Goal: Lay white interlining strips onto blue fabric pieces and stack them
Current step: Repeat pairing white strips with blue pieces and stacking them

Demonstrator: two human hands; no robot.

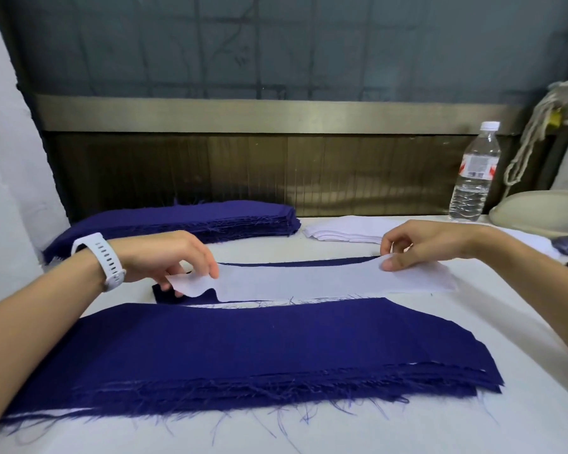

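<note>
Tension matters: left hand (164, 257) and right hand (420, 244) each pinch an end of the white strip (309, 280), held over the blue piece (163, 294); lower it flat, edges matched, without wrinkles.

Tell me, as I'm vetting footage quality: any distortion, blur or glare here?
Head view: wide-angle bending bows the metal ledge; light is soft and even, no harsh glare; the white strip, left hand and right hand read fairly sharp.
</note>
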